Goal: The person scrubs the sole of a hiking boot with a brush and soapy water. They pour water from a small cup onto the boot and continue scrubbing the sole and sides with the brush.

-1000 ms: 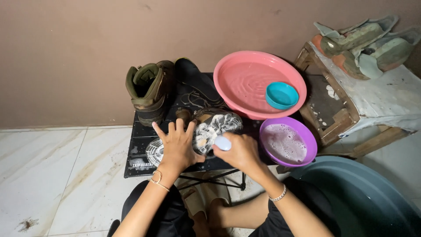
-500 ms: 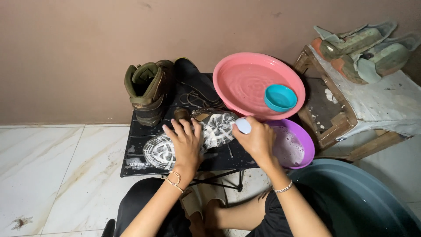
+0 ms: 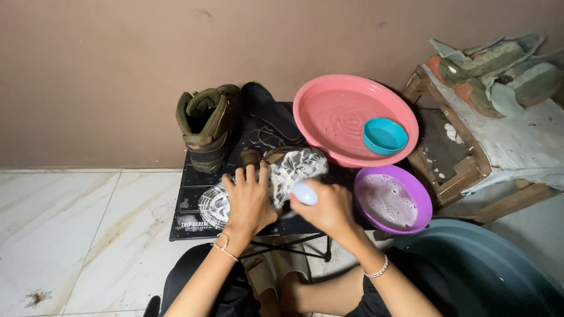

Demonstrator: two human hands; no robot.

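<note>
A soapy boot, sole up, is pinned on the black tabletop by the left hand, fingers spread flat. The right hand, at 3 o'clock of it, is closed around a pale brush handle. The lathered sole looks stiff but slippery; the sides probably offer surer hold.

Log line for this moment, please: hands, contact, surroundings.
left hand: pressing soapy shoe sole | right hand: gripping pale brush handle | beside: purple sudsy bowl, pink basin
</note>
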